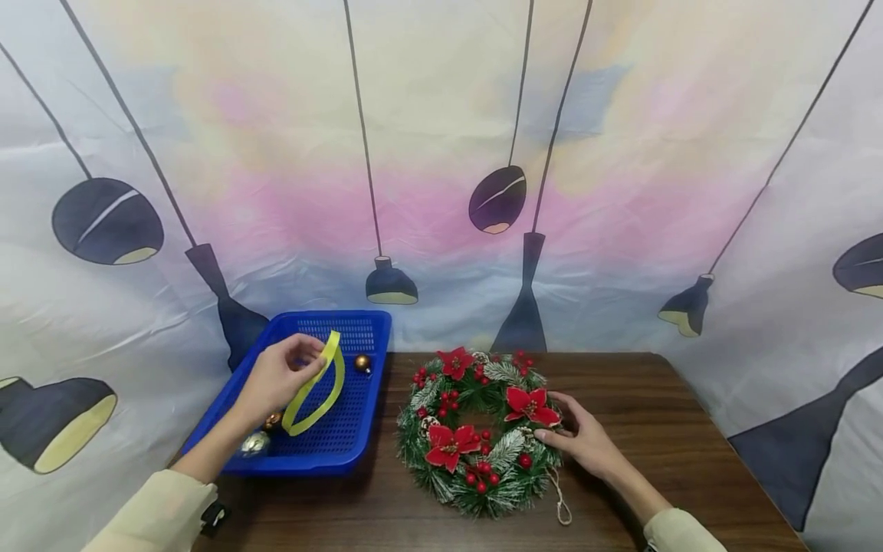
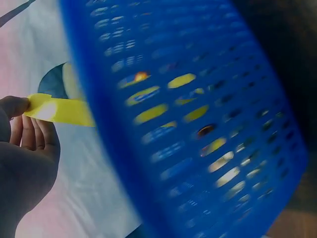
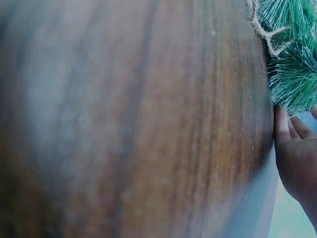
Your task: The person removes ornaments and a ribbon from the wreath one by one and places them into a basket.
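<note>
A looped yellow ribbon hangs over the blue basket, its upper end pinched between the thumb and fingers of my left hand. The left wrist view shows the pinched end of the ribbon beside the basket's rim. A round green wreath with red poinsettias, red berries and frosted sprigs lies on the table. My right hand holds its right edge, thumb over the needles and fingers at the outer side. From the wreath's lower right hangs a twine loop.
The blue plastic basket stands at the table's left, against the printed backdrop. Inside are a copper bauble, another copper bauble and a silver one. Brown wood table extends right of the wreath.
</note>
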Action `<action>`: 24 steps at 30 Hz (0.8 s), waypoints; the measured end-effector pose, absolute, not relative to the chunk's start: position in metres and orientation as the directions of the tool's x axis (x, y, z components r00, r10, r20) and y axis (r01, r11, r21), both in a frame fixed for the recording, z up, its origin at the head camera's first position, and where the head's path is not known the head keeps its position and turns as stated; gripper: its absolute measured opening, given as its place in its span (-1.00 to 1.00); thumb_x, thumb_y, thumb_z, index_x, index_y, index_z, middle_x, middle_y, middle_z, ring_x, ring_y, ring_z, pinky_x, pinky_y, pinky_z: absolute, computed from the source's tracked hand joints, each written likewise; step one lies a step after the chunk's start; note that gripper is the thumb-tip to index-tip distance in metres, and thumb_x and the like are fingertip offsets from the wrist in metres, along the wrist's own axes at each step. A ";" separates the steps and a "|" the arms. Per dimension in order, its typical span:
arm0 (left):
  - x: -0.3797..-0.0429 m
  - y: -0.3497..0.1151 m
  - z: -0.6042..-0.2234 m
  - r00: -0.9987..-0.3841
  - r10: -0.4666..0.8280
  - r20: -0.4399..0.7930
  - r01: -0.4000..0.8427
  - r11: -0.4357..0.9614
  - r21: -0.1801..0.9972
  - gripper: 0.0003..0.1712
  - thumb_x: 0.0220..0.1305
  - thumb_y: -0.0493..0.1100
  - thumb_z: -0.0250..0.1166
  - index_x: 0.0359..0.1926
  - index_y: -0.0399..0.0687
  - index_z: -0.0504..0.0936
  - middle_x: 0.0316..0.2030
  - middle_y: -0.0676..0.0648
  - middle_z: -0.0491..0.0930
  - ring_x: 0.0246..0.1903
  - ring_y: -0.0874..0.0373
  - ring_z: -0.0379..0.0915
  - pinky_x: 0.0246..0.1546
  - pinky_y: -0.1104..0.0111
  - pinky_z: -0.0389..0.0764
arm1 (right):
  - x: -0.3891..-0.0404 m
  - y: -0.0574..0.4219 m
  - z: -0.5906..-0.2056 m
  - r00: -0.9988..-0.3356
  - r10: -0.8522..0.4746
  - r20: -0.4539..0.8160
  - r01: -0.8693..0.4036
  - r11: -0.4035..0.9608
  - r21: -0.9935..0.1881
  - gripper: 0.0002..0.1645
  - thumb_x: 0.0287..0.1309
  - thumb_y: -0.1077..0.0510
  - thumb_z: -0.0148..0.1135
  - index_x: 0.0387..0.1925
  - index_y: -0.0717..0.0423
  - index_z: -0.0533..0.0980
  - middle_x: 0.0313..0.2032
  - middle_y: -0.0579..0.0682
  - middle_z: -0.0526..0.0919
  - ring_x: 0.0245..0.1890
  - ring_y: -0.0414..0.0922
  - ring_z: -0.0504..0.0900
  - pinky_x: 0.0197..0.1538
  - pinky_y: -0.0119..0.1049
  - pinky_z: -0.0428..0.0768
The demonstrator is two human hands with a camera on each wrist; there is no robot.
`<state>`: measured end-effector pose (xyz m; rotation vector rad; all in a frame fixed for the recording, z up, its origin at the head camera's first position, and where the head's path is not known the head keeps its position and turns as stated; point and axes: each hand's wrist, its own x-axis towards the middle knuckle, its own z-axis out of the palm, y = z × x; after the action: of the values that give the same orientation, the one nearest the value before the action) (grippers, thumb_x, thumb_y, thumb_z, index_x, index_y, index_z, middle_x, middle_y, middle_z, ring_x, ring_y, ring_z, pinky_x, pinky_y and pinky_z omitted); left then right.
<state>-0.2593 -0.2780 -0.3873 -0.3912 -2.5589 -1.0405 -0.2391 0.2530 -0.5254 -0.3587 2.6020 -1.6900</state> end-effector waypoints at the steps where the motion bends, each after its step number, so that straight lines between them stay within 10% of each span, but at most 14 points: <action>1: -0.259 -0.276 -0.391 -0.908 0.124 0.400 0.369 0.691 0.622 -0.82 0.45 -0.18 0.43 -0.02 -0.14 0.70 -0.22 -0.06 0.73 -0.24 0.11 0.64 -0.30 0.42 0.66 | -0.239 0.253 -0.526 -0.973 -0.203 0.106 -0.181 0.395 -0.901 -0.05 0.31 0.00 0.51 0.58 0.04 0.25 0.51 0.32 0.30 0.41 0.31 0.44 0.34 0.09 0.57; 24: -0.241 -0.256 -0.419 -0.876 0.480 0.053 0.421 0.704 0.573 -0.70 0.49 -0.12 0.39 0.10 -0.18 0.61 -0.16 0.02 0.69 -0.19 0.17 0.63 -0.24 0.28 0.65 | -0.238 0.252 -0.523 -0.976 -0.204 0.077 -0.151 0.380 -0.913 -0.06 0.33 -0.01 0.49 0.58 0.02 0.24 0.53 0.31 0.28 0.44 0.33 0.38 0.37 0.16 0.52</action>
<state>-0.2410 -0.2564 -0.4194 -0.7932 -2.9916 -0.9651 -0.2382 0.2516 -0.5230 -0.3306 2.5691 -1.6910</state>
